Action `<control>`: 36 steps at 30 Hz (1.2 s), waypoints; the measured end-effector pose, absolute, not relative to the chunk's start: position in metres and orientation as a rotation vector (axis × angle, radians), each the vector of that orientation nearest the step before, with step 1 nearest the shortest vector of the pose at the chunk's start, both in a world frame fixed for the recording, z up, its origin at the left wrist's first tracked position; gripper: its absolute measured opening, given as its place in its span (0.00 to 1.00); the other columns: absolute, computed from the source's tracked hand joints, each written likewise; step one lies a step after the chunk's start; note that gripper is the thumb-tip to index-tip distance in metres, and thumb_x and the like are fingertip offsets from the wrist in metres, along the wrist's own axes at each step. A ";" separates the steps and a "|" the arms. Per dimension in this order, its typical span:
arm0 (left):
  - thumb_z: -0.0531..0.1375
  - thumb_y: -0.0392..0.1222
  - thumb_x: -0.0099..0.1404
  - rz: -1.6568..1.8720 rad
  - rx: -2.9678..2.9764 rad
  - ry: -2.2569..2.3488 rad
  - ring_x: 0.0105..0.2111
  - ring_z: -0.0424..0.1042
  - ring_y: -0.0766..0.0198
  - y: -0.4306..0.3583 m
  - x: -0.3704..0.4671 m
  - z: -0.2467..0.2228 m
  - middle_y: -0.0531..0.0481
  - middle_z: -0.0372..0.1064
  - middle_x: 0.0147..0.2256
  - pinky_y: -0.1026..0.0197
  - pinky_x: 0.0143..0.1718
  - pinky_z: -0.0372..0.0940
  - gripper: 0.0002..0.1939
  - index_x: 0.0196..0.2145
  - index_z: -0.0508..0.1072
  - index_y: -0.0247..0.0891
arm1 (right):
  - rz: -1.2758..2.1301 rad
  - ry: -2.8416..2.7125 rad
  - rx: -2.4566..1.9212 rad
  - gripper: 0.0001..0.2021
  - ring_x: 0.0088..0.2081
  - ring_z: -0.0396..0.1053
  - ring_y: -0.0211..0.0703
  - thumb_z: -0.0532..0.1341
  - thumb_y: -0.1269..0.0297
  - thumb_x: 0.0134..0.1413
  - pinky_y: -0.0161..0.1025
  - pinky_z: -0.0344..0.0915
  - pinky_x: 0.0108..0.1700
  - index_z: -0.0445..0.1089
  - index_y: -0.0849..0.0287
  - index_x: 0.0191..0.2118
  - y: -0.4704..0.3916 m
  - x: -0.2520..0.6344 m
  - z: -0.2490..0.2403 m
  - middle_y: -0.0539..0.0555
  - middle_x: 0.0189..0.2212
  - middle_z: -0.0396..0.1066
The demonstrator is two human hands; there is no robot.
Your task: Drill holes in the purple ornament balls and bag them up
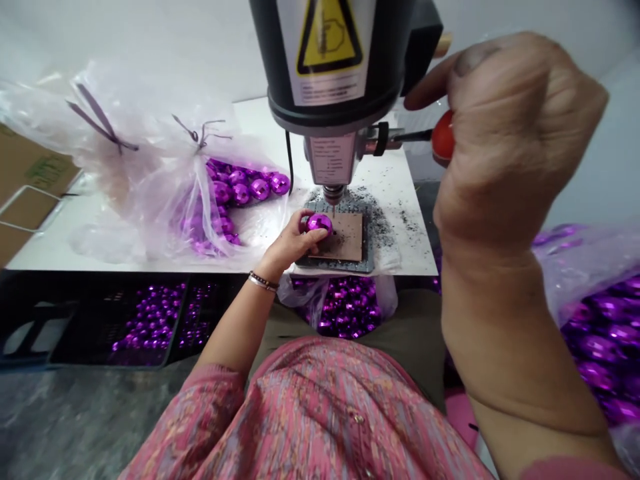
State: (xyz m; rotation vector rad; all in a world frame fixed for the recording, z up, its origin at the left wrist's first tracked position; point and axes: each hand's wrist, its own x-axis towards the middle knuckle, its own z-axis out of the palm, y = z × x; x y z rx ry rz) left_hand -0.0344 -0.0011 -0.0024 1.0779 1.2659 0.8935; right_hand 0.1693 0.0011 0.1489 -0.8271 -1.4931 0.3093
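Observation:
My left hand (295, 240) is closed with thumb and fingers round a shiny purple faceted ball (319, 225). The ball sits over a brown board (350, 237) on the base of a drill press (334, 153). Just to the right of the ball, the thin drill bit (334, 210) points down at the board. My right hand (505, 127), raised close to the camera, is curled round the red knob (443, 139) of the press's feed handle. One of its fingers reaches toward the press's housing, and part of the knob is hidden by the palm.
A tied clear plastic bag (200, 193) of purple balls lies on the white table (410, 257). Dark shavings (383, 220) surround the press base. Below are an open bag of balls (350, 307) and a black crate (90, 333). Another bag (600, 333) stands right; a cardboard box (30, 180) stands left.

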 end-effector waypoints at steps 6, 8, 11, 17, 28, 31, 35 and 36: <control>0.70 0.42 0.58 0.829 1.301 1.424 0.20 0.64 0.76 0.007 -0.029 -0.005 0.56 0.68 0.35 0.68 0.22 0.60 0.28 0.54 0.65 0.41 | 0.401 -1.510 -0.863 0.15 0.31 0.58 0.18 0.50 0.68 0.66 0.25 0.56 0.41 0.56 0.64 0.26 -0.005 0.168 0.152 0.46 0.23 0.56; 0.69 0.44 0.58 0.807 1.335 1.437 0.20 0.63 0.75 0.008 -0.030 -0.007 0.55 0.69 0.36 0.68 0.24 0.60 0.29 0.55 0.65 0.42 | 0.391 -1.535 -0.908 0.18 0.31 0.57 0.19 0.46 0.61 0.68 0.26 0.54 0.40 0.54 0.62 0.25 -0.006 0.167 0.153 0.48 0.24 0.54; 0.70 0.46 0.57 0.791 1.427 1.463 0.27 0.68 0.70 0.008 -0.029 -0.008 0.51 0.72 0.40 0.64 0.31 0.67 0.31 0.56 0.67 0.42 | 0.363 -1.553 -0.950 0.27 0.30 0.56 0.21 0.34 0.48 0.69 0.29 0.52 0.39 0.52 0.60 0.25 -0.008 0.167 0.155 0.50 0.24 0.53; 0.71 0.45 0.54 0.693 1.657 1.515 0.48 0.73 0.54 0.013 -0.020 0.002 0.45 0.75 0.49 0.54 0.56 0.66 0.33 0.58 0.72 0.38 | 0.326 -1.587 -0.980 0.28 0.32 0.56 0.21 0.30 0.48 0.68 0.28 0.54 0.44 0.49 0.61 0.26 -0.011 0.170 0.155 0.50 0.25 0.53; 0.72 0.43 0.50 0.642 1.708 1.565 0.42 0.73 0.55 0.018 -0.003 -0.005 0.49 0.75 0.43 0.54 0.49 0.67 0.32 0.53 0.73 0.39 | 0.351 -1.527 -0.984 0.17 0.37 0.63 0.20 0.48 0.66 0.67 0.24 0.59 0.51 0.65 0.66 0.29 -0.013 0.168 0.152 0.49 0.28 0.60; 0.72 0.43 0.50 0.686 1.727 1.560 0.42 0.73 0.55 0.016 -0.002 -0.008 0.48 0.75 0.42 0.54 0.49 0.67 0.28 0.50 0.73 0.39 | 0.242 -1.531 -0.985 0.16 0.32 0.59 0.19 0.49 0.68 0.66 0.24 0.58 0.42 0.73 0.69 0.36 -0.016 0.168 0.146 0.48 0.29 0.64; 0.72 0.42 0.49 0.724 1.786 1.565 0.42 0.72 0.54 0.017 0.000 -0.011 0.47 0.74 0.40 0.53 0.49 0.67 0.26 0.47 0.74 0.38 | 0.125 -1.527 -0.941 0.16 0.28 0.55 0.19 0.51 0.70 0.64 0.24 0.58 0.37 0.75 0.70 0.42 -0.019 0.167 0.133 0.49 0.28 0.65; 0.72 0.43 0.50 0.725 1.802 1.577 0.42 0.72 0.53 0.017 0.000 -0.012 0.47 0.74 0.40 0.53 0.48 0.67 0.26 0.47 0.74 0.38 | 0.101 -1.531 -0.951 0.16 0.29 0.56 0.19 0.51 0.71 0.63 0.23 0.58 0.37 0.76 0.70 0.42 -0.020 0.167 0.130 0.49 0.30 0.67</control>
